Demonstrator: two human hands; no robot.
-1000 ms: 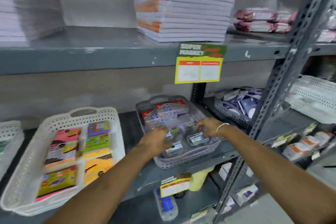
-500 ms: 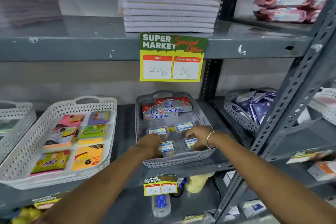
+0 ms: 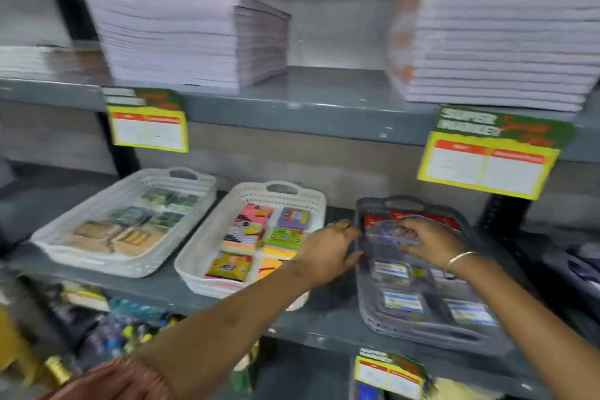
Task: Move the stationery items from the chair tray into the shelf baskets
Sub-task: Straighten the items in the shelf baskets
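A grey basket (image 3: 422,336) stands on the middle shelf at the right. Small clear boxes with blue-and-white labels (image 3: 402,300) lie in its front half. Red-and-grey flat boxes (image 3: 438,219) lie along its back. My right hand (image 3: 428,242), with a bangle on the wrist, reaches to the back of the basket and pinches a grey flat box (image 3: 381,232). My left hand (image 3: 328,252) is at the basket's left wall, fingers curled toward the same box. Blur hides whether it grips anything.
A white basket (image 3: 194,273) of coloured sticky-note packs sits left of the grey one, and another white basket (image 3: 81,256) of green and tan packs farther left. Paper stacks (image 3: 181,42) fill the shelf above. A yellow price tag (image 3: 487,169) hangs over the grey basket.
Both hands have moved from the small clear boxes at the basket's front to the flat boxes at its back. The view has swung left, so the grey basket now sits at the right.
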